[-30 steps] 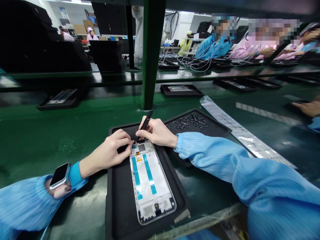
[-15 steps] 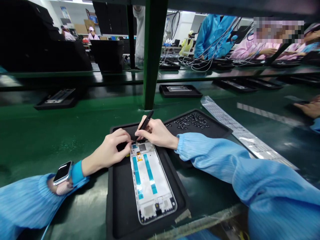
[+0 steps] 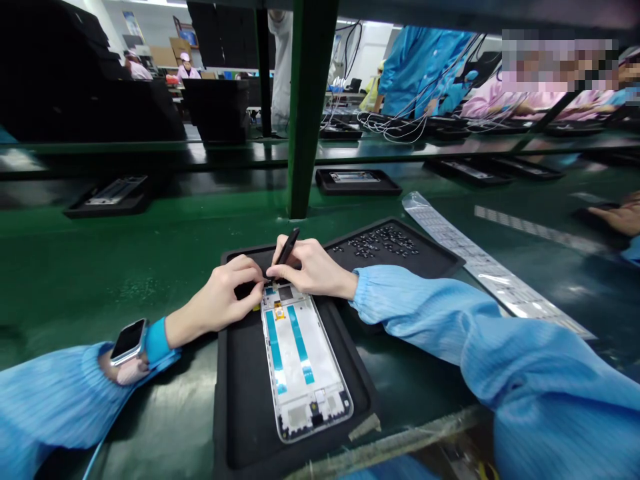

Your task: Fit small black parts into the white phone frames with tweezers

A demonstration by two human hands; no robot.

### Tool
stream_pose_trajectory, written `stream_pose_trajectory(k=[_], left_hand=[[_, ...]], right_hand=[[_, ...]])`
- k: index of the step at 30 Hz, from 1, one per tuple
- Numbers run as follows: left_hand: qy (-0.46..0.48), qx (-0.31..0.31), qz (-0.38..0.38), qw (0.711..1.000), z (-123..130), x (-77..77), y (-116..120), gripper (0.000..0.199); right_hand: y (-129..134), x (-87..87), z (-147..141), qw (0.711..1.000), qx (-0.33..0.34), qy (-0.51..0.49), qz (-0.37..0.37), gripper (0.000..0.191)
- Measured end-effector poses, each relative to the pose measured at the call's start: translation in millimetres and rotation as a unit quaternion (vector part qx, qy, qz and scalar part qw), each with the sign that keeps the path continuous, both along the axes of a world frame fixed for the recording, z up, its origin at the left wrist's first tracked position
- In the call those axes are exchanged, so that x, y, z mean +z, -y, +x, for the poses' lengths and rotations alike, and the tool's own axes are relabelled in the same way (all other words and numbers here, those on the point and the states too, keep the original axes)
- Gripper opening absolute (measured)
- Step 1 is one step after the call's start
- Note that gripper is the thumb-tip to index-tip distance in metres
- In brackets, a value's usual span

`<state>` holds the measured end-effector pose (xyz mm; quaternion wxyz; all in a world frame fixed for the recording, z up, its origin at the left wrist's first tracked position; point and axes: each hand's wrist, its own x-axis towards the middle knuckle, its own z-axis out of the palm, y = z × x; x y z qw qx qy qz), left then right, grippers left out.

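1. The phone frame (image 3: pixel 320 350) is laid flat in a black tray (image 3: pixel 245 407) on the green worktop (image 3: pixel 165 253), directly below and slightly right of the place where both hands are brought together.
2. Its long axis is run from the fingertips back toward the wearer, the near end being angled a little rightward; only the far short end is reached by the fingers.
3. By the right hand (image 3: pixel 320 267), a black pen-like tool (image 3: pixel 289 247) is pinched between thumb and fingers, its upper end tilted rightward, its lower end directed at that far edge. Whether the edge is touched cannot be told.
4. The left hand (image 3: pixel 225 297) is held at the far left corner, thumb and fingers curled inward; whether anything is pinched there cannot be seen.
5. The corner is approached more closely by the left hand; the middle of the far edge, by the right.
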<state>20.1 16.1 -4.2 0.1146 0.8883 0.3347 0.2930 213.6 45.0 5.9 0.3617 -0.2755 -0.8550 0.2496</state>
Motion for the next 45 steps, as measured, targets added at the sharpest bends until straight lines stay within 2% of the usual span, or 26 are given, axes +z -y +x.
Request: stream_pose_trajectory(k=[6,9,14,16,20,24,31,39,45], left_hand=[[-0.010,0.006,-0.002,1.000,-2.2,-1.0,-1.2,0.012],[-0.017,0.004,0.001,1.000,-3.5,-2.1,-1.7,0.014],[-0.032,-0.007,-0.009,0.999,-4.3,-0.9,-1.7,0.021],[-0.037,-0.009,-0.010,0.999,-4.2,-0.3,-1.2,0.022],[-0.042,-0.014,-0.012,0.999,-4.1,-0.5,-0.3,0.022],[-0.041,-0.021,-0.015,0.999,-4.7,-0.2,-0.4,0.022],[-0.045,-0.019,-0.003,0.999,-3.5,2.0,0.0,0.022],[-0.038,-0.022,-0.006,0.999,-2.3,1.3,-0.4,0.021],[-0.038,-0.020,-0.012,0.999,-1.9,1.4,0.4,0.021]], right_hand=[[-1.1,-3.1,-0.5,0.999,-0.028,-0.016,-0.035,0.018],[-0.2,-1.8,-1.0,0.999,-0.023,-0.016,-0.039,0.021],[1.0,4.8,5.7,0.983,-0.032,-0.088,-0.157,0.028],[0.9,4.0,12.2,0.979,-0.047,-0.090,-0.177,0.029],[0.2,-5.5,23.0,0.982,-0.084,-0.073,-0.152,0.028],[0.0,-11.1,23.3,0.981,-0.080,-0.087,-0.155,0.028],[1.4,-5.9,19.1,0.977,-0.077,-0.096,-0.173,0.028],[2.0,-5.7,20.1,0.984,-0.076,-0.082,-0.142,0.024],[3.3,-5.7,20.8,0.982,-0.075,-0.083,-0.153,0.027]])
